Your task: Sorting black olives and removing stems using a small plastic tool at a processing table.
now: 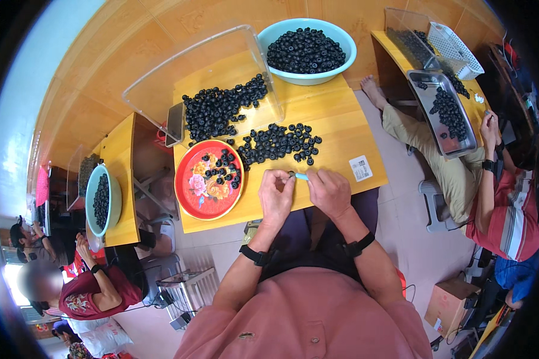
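Observation:
Above the near edge of the yellow table, my left hand (275,195) pinches a small dark round bead (291,173) between thumb and fingertips. My right hand (330,192) grips a slim tool with a light blue handle (302,176), its end against the bead; the tip is too small to make out. Left of my hands, a round red tray (187,190) with a flower print holds some black beads (224,169). Just beyond my fingers lies a loose spread of black beads (279,142), several showing a hole or dimple.
A clear plastic bin (156,72) lies open toward me, black beads inside. Behind it stands a light blue basin (307,78) heaped with beads. A white label (360,168) sticks to the table (347,128) at right. People work at tables on both sides.

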A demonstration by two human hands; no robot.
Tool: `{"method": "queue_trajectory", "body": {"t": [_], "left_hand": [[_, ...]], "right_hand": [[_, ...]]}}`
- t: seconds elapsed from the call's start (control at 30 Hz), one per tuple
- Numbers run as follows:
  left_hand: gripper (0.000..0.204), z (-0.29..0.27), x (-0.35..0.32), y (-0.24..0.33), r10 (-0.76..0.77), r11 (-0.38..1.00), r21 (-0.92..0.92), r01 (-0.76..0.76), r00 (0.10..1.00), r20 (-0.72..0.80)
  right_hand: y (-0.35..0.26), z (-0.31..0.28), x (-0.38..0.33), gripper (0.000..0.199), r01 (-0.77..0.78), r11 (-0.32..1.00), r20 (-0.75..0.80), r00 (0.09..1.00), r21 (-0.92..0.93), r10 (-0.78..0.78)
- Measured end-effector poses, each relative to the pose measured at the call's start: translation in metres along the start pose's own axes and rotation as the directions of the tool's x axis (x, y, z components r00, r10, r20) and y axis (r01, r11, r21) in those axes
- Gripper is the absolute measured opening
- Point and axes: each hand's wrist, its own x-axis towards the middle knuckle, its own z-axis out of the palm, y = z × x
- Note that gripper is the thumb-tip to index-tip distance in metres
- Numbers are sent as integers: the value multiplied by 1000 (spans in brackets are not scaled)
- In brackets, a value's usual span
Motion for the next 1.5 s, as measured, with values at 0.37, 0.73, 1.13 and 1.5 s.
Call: {"method": "queue_trajectory", "body": {"t": [0.37, 0.73, 1.13, 1.5], "left_hand": [[19, 3, 0, -2, -90, 976, -207, 73, 993, -76], [19, -47, 6, 8, 183, 982, 77, -173, 971, -151], [35, -90, 29, 7, 261, 817, 521, -245, 964, 43], [30, 1, 62, 11, 236, 855, 375, -359, 912, 336]], "right_hand": [[0, 0, 2, 5, -74, 996, 11, 997, -46, 74], [1, 0, 0, 9, -78, 997, -23, 997, -12, 77], [2, 3, -5, 15, -78, 996, -127, 988, 51, 84], [3, 0, -3, 18, -93, 988, -173, 978, 123, 114]]}}
